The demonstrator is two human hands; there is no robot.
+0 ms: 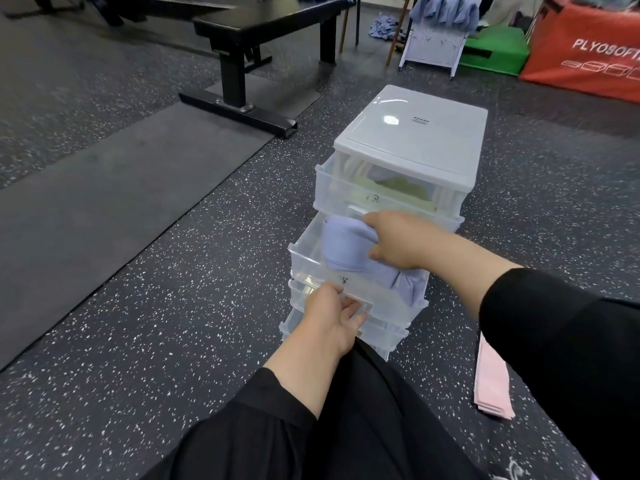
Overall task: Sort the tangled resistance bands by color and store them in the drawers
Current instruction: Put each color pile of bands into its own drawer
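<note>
A clear plastic drawer unit (415, 133) stands on the floor in front of me. Its top drawer (332, 199) is partly pulled out and holds green bands (401, 188). The second drawer (304, 258) is pulled out further. My right hand (401, 240) grips a bundle of lavender bands (346, 244) inside that second drawer. My left hand (332, 313) holds the second drawer's front handle, fingers curled under it. Several pink bands (491, 382) lie flat on the floor to the right, under my right arm.
A black bench (263, 19) stands on a dark mat (121, 188) at the back left. Behind the unit are a white rack with blue cloths (436, 32), a green block (495, 50) and a red plyo box (585, 46). Speckled rubber floor surrounds the unit.
</note>
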